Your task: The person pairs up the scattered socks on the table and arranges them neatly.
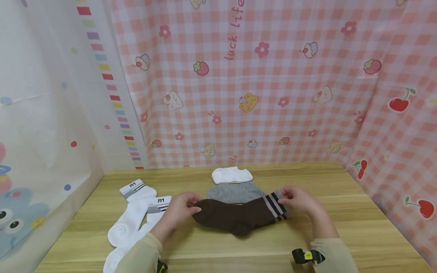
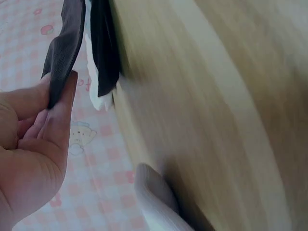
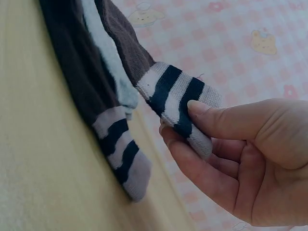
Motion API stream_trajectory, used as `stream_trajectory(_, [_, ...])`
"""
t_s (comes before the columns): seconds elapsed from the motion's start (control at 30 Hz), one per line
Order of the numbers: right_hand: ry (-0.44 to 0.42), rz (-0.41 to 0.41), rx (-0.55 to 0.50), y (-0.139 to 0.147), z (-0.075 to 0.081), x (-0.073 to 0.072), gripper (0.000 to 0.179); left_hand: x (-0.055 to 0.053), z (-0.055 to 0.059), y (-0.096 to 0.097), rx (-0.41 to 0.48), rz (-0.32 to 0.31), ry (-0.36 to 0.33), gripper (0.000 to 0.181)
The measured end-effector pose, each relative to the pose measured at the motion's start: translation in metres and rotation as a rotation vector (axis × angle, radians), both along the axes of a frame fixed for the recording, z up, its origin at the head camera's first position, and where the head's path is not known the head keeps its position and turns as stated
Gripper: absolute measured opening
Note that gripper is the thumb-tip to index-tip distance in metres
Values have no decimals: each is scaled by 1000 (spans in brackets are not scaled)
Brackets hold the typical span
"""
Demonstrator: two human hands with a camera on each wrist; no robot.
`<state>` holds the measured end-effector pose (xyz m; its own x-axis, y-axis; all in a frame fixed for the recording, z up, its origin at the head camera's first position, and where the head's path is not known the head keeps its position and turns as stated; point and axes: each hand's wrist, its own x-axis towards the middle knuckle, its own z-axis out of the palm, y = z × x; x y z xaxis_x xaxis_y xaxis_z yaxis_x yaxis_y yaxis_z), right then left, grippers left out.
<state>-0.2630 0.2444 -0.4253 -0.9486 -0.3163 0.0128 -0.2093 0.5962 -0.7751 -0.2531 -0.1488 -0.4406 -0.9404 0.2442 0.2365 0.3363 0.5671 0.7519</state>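
Note:
A dark brown sock [image 1: 222, 214] with a grey-and-black striped cuff is stretched sideways above the table. My left hand [image 1: 178, 210] pinches its toe end between thumb and fingers. At the other end, my right hand [image 1: 300, 201] pinches the striped cuff, seen close up in the right wrist view. A second brown sock [image 3: 79, 62] of the same pattern lies on the table beneath the held one; in the head view it is mostly covered. Just behind them rests a grey sock [image 1: 235, 192], and behind that a white low-cut sock [image 1: 232, 176].
To the left, two white socks [image 1: 131, 212] with striped cuffs lie partly overlapping, near my left forearm. The wooden table [image 1: 345, 220] ends at a pink checked cloth [image 1: 218, 83] at the back. A white patterned cloth [image 1: 51, 94] hangs on the left.

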Motion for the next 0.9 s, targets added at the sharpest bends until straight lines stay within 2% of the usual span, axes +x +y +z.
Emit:
stream_trajectory(0.13, [9, 9, 17, 2, -5, -2, 10, -5, -1, -2, -48, -56, 7, 21])
stream_trajectory(0.3, [15, 2, 32, 3, -10, -3, 9, -11, -2, 0, -139, -72, 55, 19])
stream_trajectory(0.53, [18, -23, 64, 2, -14, -3, 14, -15, 0, 5, -201, -29, 56, 19])
stream_trajectory(0.67, [34, -49, 112, 0, -15, -4, 15, -16, 0, 6, -231, -23, 53, 21])
stream_trajectory(0.9, [51, -53, 117, 0, -19, -5, 18, -17, 0, 9, -266, -10, 42, 21])
